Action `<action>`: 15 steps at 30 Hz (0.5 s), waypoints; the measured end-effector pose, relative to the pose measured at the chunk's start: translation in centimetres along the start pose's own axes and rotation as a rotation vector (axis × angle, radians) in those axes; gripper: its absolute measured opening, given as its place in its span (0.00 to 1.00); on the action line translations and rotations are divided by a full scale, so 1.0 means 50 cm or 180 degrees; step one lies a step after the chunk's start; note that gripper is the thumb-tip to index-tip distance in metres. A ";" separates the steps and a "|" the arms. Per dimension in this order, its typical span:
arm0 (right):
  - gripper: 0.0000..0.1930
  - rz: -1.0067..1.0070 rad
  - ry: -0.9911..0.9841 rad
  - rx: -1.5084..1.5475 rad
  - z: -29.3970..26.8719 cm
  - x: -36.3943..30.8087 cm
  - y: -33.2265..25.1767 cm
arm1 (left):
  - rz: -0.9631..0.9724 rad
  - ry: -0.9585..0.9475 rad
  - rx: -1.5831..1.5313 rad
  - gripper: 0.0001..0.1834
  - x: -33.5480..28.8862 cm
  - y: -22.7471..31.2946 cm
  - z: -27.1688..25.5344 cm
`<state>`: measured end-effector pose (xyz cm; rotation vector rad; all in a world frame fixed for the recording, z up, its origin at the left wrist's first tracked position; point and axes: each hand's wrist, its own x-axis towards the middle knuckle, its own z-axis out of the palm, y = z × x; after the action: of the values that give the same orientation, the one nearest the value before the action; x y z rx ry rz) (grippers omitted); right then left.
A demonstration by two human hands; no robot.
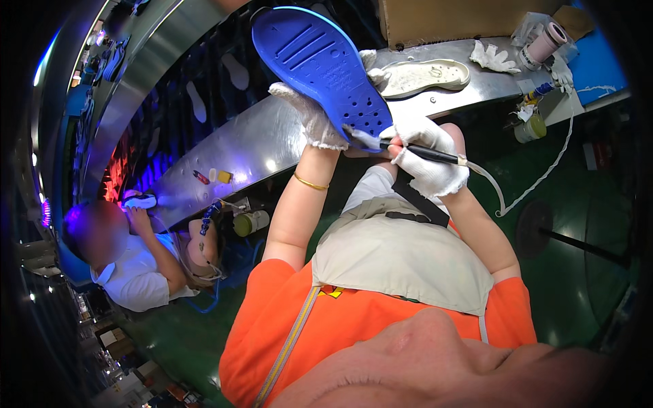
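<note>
A large blue shoe sole (309, 58) is tilted up in front of me, its wide end away from me and its holed end near. My left hand (309, 117), in a white glove, is closed around it, with fingers showing at both edges. My right hand (432, 160), gloved with a bare fingertip showing, grips a black-handled brush (430, 153) joined to a pale tube. The bristles touch the sole's near end, beside the holes. Behind my hands a white shoe sole (425, 76) lies on the metal bench (255, 132).
On the bench's right are a loose white glove (493, 58) and a pink cylinder (544, 46). A green-labelled can (530, 128) hangs below. Behind stands a cardboard box (449, 20). To the left, a co-worker (139, 265) sits beside the bench holding a shoe part.
</note>
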<state>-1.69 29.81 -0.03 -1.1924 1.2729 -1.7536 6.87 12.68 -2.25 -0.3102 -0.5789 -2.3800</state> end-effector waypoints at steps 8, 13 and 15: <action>0.08 0.0865 -0.0192 -0.0152 -0.040 0.034 -0.019 | -0.0188 0.0162 0.1533 0.63 0.006 0.029 0.033; 0.05 0.1251 -0.0852 -0.0732 -0.035 0.056 -0.045 | -0.0561 -0.0235 0.2231 0.61 0.033 0.040 0.023; 0.05 0.1831 -0.0961 -0.0492 -0.055 0.060 -0.043 | -0.0657 -0.0067 0.2565 0.61 0.038 0.039 0.017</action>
<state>-5.33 28.83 2.58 -0.9933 1.4047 -1.0377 6.79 10.71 -0.19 0.0911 -1.5585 -2.1121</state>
